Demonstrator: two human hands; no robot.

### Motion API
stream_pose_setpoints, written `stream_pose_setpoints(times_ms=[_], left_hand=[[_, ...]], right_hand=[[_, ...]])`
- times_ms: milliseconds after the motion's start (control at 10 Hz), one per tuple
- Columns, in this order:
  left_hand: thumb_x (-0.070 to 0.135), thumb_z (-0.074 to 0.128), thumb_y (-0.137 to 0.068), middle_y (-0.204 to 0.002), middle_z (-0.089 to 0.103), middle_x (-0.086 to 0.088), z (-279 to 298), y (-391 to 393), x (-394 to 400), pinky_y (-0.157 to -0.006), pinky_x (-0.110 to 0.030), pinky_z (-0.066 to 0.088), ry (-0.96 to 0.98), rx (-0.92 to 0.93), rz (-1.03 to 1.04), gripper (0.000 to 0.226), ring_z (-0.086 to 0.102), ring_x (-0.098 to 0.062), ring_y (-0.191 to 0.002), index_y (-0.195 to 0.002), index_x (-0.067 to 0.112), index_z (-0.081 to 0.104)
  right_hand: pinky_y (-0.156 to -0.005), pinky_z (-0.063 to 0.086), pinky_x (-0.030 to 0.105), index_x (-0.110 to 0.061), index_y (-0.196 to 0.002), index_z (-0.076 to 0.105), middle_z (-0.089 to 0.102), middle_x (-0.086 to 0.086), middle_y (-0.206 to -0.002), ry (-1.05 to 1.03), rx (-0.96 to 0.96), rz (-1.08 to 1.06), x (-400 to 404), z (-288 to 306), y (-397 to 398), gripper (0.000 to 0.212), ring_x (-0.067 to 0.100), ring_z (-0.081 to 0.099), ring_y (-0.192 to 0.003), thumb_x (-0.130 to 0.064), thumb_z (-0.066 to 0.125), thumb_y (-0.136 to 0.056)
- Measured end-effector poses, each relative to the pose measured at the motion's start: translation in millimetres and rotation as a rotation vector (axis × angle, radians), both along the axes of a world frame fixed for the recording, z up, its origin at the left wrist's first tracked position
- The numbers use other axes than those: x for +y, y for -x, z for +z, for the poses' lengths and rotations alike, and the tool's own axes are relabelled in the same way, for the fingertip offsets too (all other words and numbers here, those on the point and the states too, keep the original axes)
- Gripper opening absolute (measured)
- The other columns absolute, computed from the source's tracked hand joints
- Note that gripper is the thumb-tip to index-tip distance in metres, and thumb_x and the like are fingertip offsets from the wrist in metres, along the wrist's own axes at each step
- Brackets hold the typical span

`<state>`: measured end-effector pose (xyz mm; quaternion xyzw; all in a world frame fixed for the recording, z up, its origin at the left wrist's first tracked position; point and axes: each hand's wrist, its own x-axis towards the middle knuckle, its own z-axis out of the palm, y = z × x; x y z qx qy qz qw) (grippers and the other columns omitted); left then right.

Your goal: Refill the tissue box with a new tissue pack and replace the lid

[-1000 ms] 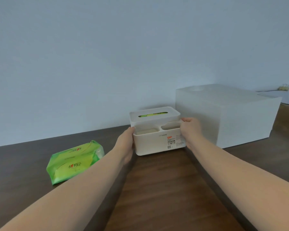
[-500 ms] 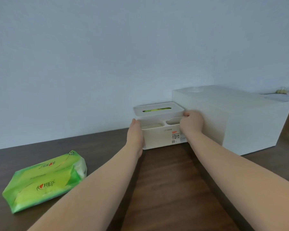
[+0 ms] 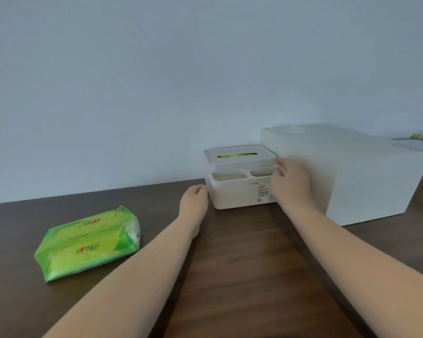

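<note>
The white tissue box (image 3: 239, 191) stands on the dark wooden table (image 3: 242, 276) near the wall, just beside a larger white box (image 3: 352, 176) to its right; its lid (image 3: 239, 156) sits on the rear part, and green shows through the slot in the lid; two open compartments lie along the front, the left one squarish, the right one rounded; a small label with red and black print is stuck on the front face. The right hand (image 3: 291, 182) is at the box's right front corner, fingers curled toward the rim of the rounded compartment; whether it truly grips the box or only touches it I cannot tell, as the hand is blurred. The left hand (image 3: 194, 200) rests on the table just beside the box's left front corner, fingers loosely curled under, holding nothing, and apparently not touching the box. The new tissue pack (image 3: 88, 242), green and yellow with red print, lies flat on the table well to the left of the box and nearer the camera; both bare forearms stretch across the table toward the box.
</note>
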<state>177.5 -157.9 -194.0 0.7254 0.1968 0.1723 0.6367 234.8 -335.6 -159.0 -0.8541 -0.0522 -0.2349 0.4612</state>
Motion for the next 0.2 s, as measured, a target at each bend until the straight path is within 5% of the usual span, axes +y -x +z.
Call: stream_pose_setpoints(times_ms=[100, 200], left_hand=[[0.019, 0.045, -0.096, -0.126, 0.062, -0.002, -8, 23, 8, -0.088, -0.024, 0.037, -0.191, 0.027, 0.065, 0.034, 0.052, -0.014, -0.106, -0.124, 0.013, 0.062], [0.017, 0.046, -0.093, -0.118, 0.065, 0.0, -11, 42, 10, -0.087, -0.026, 0.041, -0.266, 0.065, 0.103, 0.03, 0.053, -0.014, -0.099, -0.113, 0.016, 0.068]], right_hand=[[-0.098, 0.047, 0.032, -0.014, -0.114, 0.066, 0.069, 0.005, -0.116, -0.321, -0.036, 0.114, -8, 32, 30, 0.027, 0.019, 0.062, -0.109, -0.008, 0.049, -0.094], [-0.07, 0.051, 0.028, -0.016, -0.086, 0.068, 0.07, 0.0, -0.076, -0.823, -0.084, 0.362, -22, 88, 76, 0.018, 0.015, 0.065, -0.071, -0.005, 0.053, -0.089]])
